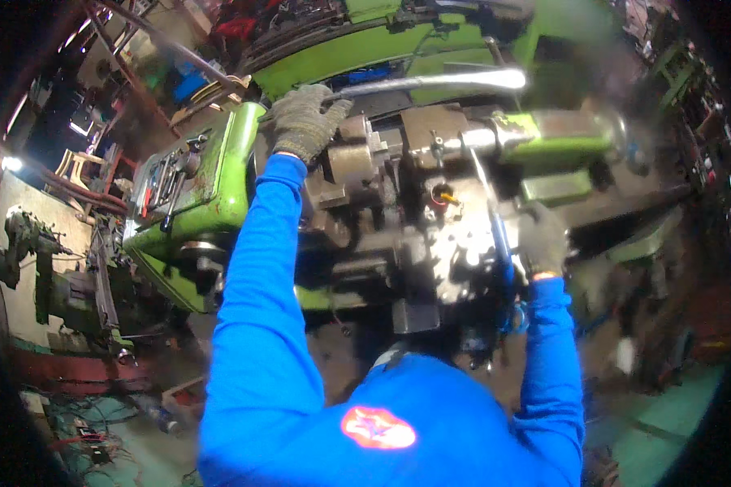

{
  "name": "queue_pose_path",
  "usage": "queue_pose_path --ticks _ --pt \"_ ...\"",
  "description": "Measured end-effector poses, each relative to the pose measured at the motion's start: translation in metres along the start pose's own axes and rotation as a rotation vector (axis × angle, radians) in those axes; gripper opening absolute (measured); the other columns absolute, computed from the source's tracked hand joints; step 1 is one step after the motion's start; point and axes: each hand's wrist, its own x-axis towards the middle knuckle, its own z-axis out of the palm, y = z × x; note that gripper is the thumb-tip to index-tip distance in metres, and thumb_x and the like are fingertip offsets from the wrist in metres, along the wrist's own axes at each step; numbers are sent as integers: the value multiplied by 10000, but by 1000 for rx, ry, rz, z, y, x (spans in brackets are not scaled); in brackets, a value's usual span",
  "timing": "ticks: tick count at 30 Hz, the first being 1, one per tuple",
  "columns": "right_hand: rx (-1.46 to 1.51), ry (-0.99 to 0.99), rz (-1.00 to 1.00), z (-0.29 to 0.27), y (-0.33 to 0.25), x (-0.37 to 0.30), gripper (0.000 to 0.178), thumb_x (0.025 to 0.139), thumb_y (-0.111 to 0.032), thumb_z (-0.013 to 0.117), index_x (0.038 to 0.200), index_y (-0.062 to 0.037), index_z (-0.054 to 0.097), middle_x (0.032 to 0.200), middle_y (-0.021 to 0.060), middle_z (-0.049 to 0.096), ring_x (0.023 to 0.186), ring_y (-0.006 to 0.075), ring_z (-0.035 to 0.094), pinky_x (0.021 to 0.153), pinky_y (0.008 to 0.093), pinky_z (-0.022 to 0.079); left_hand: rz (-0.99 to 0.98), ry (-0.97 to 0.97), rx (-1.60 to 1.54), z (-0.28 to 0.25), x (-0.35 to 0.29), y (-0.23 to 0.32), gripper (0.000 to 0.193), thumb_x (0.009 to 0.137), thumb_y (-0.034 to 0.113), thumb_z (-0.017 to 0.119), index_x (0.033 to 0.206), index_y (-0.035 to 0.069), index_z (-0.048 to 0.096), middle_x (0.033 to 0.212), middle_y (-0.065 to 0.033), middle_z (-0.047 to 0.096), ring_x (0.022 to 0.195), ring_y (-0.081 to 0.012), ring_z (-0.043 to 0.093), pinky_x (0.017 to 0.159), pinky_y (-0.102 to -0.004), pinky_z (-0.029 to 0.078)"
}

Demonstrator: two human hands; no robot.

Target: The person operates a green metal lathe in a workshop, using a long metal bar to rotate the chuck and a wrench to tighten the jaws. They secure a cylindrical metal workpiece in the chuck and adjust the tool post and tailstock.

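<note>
My left hand (307, 122), in a grey knitted glove, lies over the chuck end of a green lathe (235, 170), its fingers stretched out to the right. A long silver bar (439, 83) runs rightward from beside its fingertips; whether they touch it I cannot tell. My right hand (544, 238), also gloved, is smeared by motion at the right of the carriage. Close along its left side is a blue tool (503, 247) with a long, thin bright tip pointing away from me. Blur hides the fingers, so a grip on the tool cannot be made out.
Hand tools lie on top of the headstock (179, 174) at the left. The green tailstock (556, 144) stands at the right. A glaring metal surface (463, 243) sits mid-lathe, with a small yellow-and-red item (445, 197) on it. Another machine (41, 243) is at the far left.
</note>
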Motion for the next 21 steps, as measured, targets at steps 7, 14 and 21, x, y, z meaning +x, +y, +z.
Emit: queue_pose_path --ticks 7,14,21 --pt "59 63 -40 6 7 -1 271 916 -187 620 1063 -38 792 1085 220 768 1026 396 727 960 458 554 192 88 -122 8 -6 -9 489 855 566 784 1135 168 737 1099 -99 702 1111 -345 647 1030 -537 434" --pt "106 12 21 13 21 5 293 909 -207 619 1087 -38 779 1070 215 772 1003 397 737 947 452 554 315 309 -275 -3 -7 -12 432 830 407 835 1139 125 726 1087 -98 716 1068 -339 659 1003 -499 451" --pt "121 23 79 13 21 2 287 900 -210 626 1070 -35 777 1013 220 780 938 377 757 890 452 571 -143 206 -1072 -22 -105 61 197 943 176 755 1097 58 718 1118 -133 728 1033 -311 687 934 -432 539"
